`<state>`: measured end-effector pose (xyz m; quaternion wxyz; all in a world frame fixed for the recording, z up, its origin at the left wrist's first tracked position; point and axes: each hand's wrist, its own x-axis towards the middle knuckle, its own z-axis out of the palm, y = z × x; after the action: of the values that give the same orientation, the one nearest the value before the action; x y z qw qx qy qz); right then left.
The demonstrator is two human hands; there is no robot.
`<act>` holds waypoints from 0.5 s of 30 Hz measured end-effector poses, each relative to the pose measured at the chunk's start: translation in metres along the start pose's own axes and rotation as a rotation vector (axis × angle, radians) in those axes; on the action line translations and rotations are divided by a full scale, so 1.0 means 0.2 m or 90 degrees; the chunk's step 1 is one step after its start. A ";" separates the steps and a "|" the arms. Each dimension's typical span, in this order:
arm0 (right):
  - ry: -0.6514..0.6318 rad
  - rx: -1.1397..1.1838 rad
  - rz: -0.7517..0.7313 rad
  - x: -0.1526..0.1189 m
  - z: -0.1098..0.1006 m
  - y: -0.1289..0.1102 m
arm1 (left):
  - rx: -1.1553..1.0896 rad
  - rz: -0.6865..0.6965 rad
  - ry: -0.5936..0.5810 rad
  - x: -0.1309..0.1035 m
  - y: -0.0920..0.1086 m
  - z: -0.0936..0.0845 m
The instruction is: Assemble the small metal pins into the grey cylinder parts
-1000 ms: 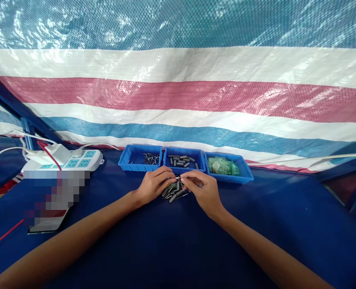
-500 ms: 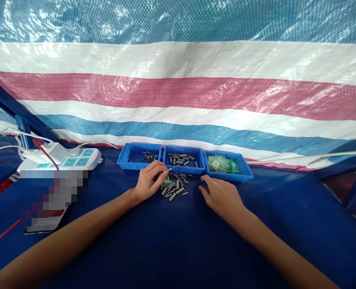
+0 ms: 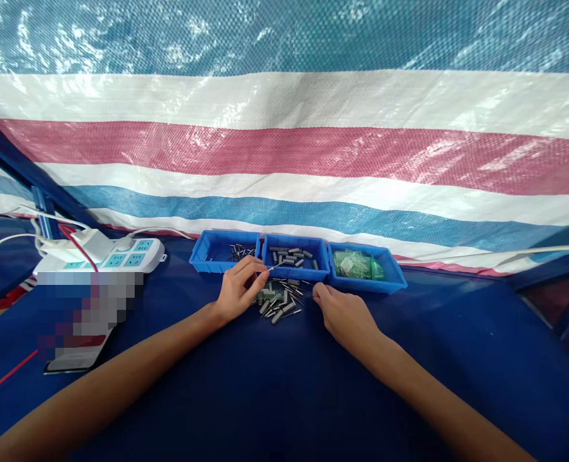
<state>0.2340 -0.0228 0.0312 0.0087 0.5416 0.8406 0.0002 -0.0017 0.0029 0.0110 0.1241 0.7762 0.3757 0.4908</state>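
My left hand (image 3: 240, 290) is closed in a pinch on a thin metal pin that looks like a blind rivet (image 3: 275, 267), just in front of the middle bin. Below its fingertips lies a mixed pile (image 3: 279, 301) of similar rivets, short grey metal spacers and small green pieces. To the right of that pile, my right hand (image 3: 345, 312) has its thumb and forefinger pressed together; whatever is between them is hidden. Behind the hands, the left blue bin (image 3: 207, 263) holds rivets, the middle bin (image 3: 308, 274) grey spacers, and the right bin (image 3: 394, 277) green pieces.
A white power strip (image 3: 144, 256) with plugs and cables stands at the left, with a blurred-out object in front of it. A red cable (image 3: 8, 375) crosses the table's left side. Striped plastic sheeting (image 3: 284, 151) hangs behind the bins above the blue tabletop (image 3: 275, 398).
My right hand has shifted slightly left towards the pile, and its thumb and forefinger have come together. My left hand keeps its pinch on the rivet. The view has shifted slightly.
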 end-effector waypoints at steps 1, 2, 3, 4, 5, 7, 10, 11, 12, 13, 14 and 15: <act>0.030 0.038 -0.004 0.01 0.00 -0.01 | 0.000 -0.002 0.001 0.00 0.00 0.00; 0.063 0.079 -0.008 0.02 0.00 -0.03 | 0.002 -0.004 0.001 0.00 0.00 0.00; 0.101 0.125 -0.012 0.04 0.00 -0.04 | 0.004 -0.006 0.000 0.00 0.00 0.00; 0.142 0.177 -0.019 0.06 0.00 -0.06 | 0.006 -0.008 0.000 0.01 0.00 0.00; 0.181 0.237 -0.025 0.08 -0.01 -0.07 | 0.007 -0.009 -0.003 0.01 0.01 0.00; 0.264 0.366 -0.001 0.12 -0.03 -0.10 | 0.006 -0.005 -0.011 0.01 0.01 0.00; 0.356 0.533 0.055 0.17 -0.03 -0.14 | 0.006 0.010 -0.034 0.02 0.01 0.00; 0.368 0.569 0.058 0.18 -0.02 -0.16 | 0.010 0.012 -0.046 0.02 0.01 0.00; 0.375 0.593 0.055 0.18 -0.01 -0.17 | 0.017 0.013 -0.061 0.02 0.00 0.00; 0.377 0.608 0.044 0.18 0.00 -0.18 | 0.024 0.012 -0.075 0.01 0.00 0.01; 0.382 0.613 0.028 0.18 0.02 -0.19 | 0.031 0.014 -0.086 0.01 0.00 0.01; 0.388 0.613 0.010 0.17 0.04 -0.20 | 0.037 0.017 -0.094 0.01 0.00 0.01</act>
<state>0.1837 -0.0075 0.0225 -0.4821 0.4662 0.7062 -0.2270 0.0001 0.0042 0.0116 0.1227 0.8185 0.3693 0.4227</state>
